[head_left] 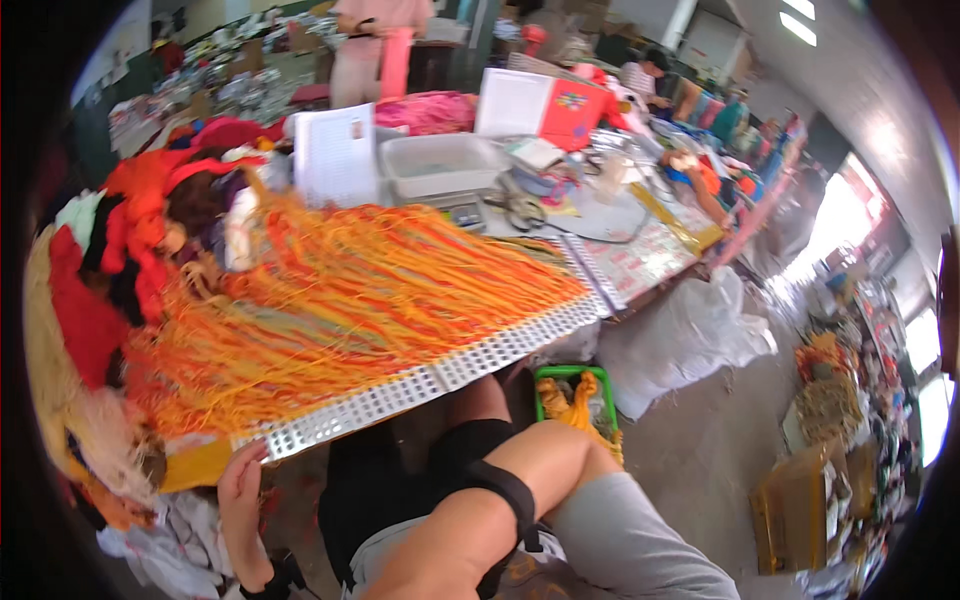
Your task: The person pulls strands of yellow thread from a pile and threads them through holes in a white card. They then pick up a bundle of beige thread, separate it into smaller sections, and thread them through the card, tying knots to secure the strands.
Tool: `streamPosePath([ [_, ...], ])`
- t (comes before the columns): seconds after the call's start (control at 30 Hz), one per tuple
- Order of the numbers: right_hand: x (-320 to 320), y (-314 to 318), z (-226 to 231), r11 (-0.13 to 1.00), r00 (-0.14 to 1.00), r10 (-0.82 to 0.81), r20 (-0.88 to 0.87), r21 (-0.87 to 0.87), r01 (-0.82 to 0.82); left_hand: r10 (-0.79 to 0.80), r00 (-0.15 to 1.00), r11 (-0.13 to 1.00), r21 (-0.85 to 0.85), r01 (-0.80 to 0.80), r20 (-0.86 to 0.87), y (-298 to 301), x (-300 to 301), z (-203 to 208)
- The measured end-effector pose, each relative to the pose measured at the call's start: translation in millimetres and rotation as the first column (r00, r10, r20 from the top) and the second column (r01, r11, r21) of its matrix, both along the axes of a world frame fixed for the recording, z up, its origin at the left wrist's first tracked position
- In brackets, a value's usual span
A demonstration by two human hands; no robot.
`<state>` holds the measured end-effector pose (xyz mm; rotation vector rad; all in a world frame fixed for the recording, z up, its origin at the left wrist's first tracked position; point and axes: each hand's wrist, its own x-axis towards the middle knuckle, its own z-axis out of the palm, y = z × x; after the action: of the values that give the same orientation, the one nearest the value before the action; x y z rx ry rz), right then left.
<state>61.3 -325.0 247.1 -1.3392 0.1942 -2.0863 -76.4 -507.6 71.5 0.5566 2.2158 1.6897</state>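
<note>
My left hand (240, 478) is at the table's front left edge. Its fingers are loosely stretched and touch the end of a silver perforated strip (410, 391). Behind that strip a thick layer of orange, yellow and red fringe strands (370, 290) is spread over the tabletop. My right forearm (435, 550), with a black band (510, 492) at the wrist, crosses toward my bent knee (585, 458). Blur and overlap with the leg hide the fingers of my right hand, so its grip does not show.
Red and dark cloth (150, 215) is heaped at left. Behind the fringe stand a white sheet (336, 155), a clear plastic tub (440, 168) and scissors (520, 208). A green basket (545, 400) and a white sack (680, 340) are on the floor. A person (370, 45) stands farther back.
</note>
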Motion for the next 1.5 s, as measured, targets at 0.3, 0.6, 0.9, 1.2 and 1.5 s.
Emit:
streamPosePath([
  [0.3, -53.9, 41.6, -113.9, 0.054, 0.695, -0.416, -0.586, 0.747, 0.663, 0.031, 0.979, 0.999, -0.027, -0.037, -0.203, -20.7, -32.4, -13.2],
  [0.6, -123.3, 59.1, -214.1, -0.357, 0.469, -0.665, -0.581, 0.799, 0.484, -0.224, 0.817, 0.975, 0.135, 0.179, 0.531, -36.4, -73.5, -27.4],
  [0.9, -143.5, 63.5, -267.0, -0.387, 0.482, -0.63, -0.609, 0.784, 0.486, 0.252, 0.647, 0.699, -0.327, -0.636, -0.719, -87.8, -174.6, -36.8],
  [1.2, -143.3, 59.6, -258.3, -0.467, 0.528, -0.531, -0.663, 0.749, 0.47, -0.147, 0.958, 0.766, -0.641, -0.047, -0.245, -85.5, -177.6, -38.6],
  [1.5, -138.9, 62.1, -256.1, -0.452, 0.54, -0.557, -0.631, 0.776, 0.44, -0.566, 0.635, 0.795, 0.145, 0.589, 0.526, -32.3, -140.6, -20.6],
])
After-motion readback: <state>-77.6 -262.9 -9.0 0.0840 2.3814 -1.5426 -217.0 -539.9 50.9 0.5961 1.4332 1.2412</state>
